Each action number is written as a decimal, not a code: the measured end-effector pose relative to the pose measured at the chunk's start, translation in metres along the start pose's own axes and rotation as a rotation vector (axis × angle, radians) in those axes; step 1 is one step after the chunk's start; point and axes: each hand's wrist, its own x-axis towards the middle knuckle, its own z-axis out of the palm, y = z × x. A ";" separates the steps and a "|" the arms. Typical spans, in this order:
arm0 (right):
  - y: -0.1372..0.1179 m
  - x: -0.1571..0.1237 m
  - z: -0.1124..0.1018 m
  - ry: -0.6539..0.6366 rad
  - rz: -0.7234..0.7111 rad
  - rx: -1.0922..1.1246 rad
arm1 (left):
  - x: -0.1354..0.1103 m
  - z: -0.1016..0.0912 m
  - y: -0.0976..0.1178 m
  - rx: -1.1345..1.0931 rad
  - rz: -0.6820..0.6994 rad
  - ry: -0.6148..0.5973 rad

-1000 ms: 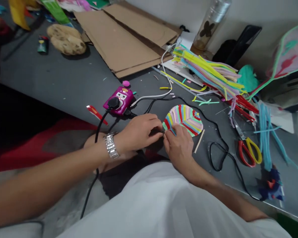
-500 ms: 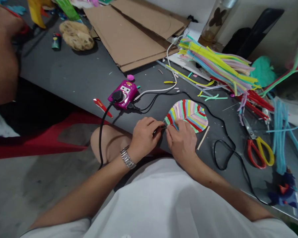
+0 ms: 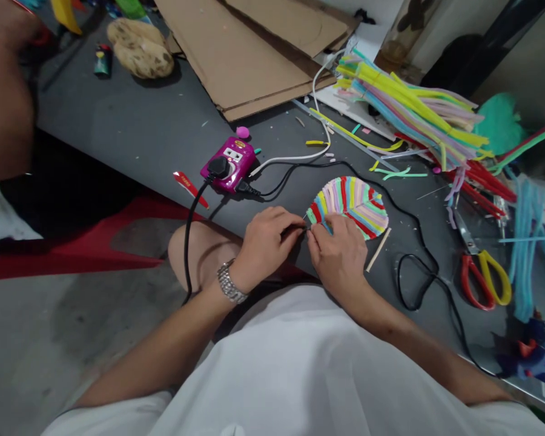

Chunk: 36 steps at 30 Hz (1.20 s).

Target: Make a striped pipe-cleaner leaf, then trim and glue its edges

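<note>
A leaf-shaped piece made of striped coloured pipe cleaners lies on the dark grey table. My left hand, with a metal watch on its wrist, pinches the leaf's near left tip with closed fingers. My right hand rests on the leaf's near edge, fingers closed on that same tip. A thin wooden stick lies just right of my right hand.
A purple power socket with black and white cables sits left of the leaf. Red and yellow scissors, a pipe cleaner bundle and cardboard sheets lie behind and to the right. Another person's arm shows at far left.
The view has shifted slightly, so everything sits a bit higher and to the right. Both hands stay pinched at the leaf's tip with little movement.
</note>
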 end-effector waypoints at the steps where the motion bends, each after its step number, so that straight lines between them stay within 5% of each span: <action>1: 0.000 0.000 0.000 0.008 -0.002 0.003 | -0.001 -0.008 -0.001 -0.062 -0.016 0.030; 5: 0.001 -0.001 0.003 0.071 -0.015 -0.008 | -0.009 -0.042 -0.005 -0.061 -0.123 0.220; 7: 0.001 -0.001 0.004 0.089 -0.028 -0.017 | -0.015 -0.047 -0.003 -0.042 -0.128 0.218; 17: 0.000 -0.001 0.001 0.021 -0.008 -0.008 | -0.015 0.010 0.002 0.164 0.048 0.099; 29: -0.001 0.000 0.001 -0.013 0.004 -0.039 | -0.007 0.013 0.000 0.281 0.029 0.009; 36: 0.000 -0.001 0.002 0.015 -0.011 -0.018 | -0.010 0.019 0.001 0.286 0.023 0.067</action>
